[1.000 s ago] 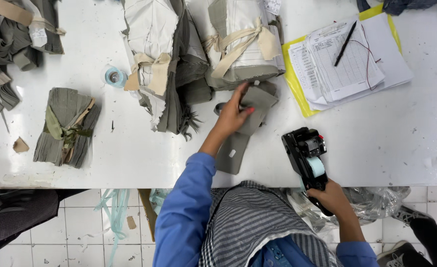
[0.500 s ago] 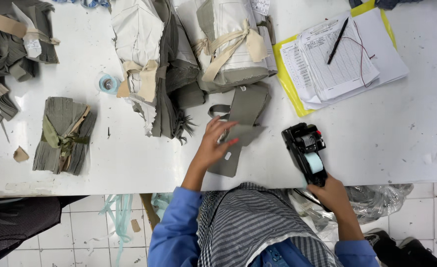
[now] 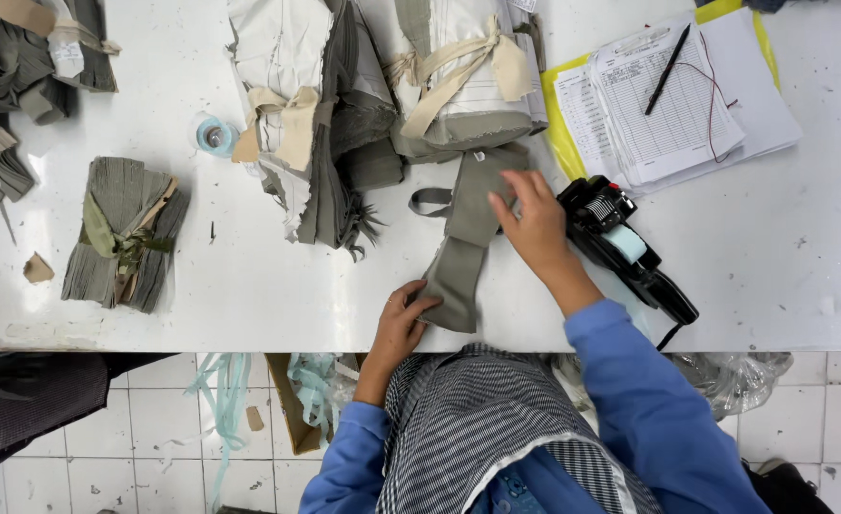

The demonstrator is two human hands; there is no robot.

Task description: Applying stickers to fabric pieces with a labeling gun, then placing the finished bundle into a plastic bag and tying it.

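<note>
At frame centre, my left hand point(image 3: 403, 322) pinches the grey fabric strip's point(image 3: 466, 238) lower end; my right hand point(image 3: 533, 221), fingers spread, presses its top flat, the black label gun point(image 3: 620, 246) lying released just beside; gripping that gun seems the next need

Bright, even overhead light; sharp, soft shadows

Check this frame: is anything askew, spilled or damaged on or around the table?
Mostly orderly. A torn brown scrap lies loose near the white table edge, teal strips and bits litter the tiled floor, and the middle fabric bundle has frayed edges. Nothing spilled.
</note>
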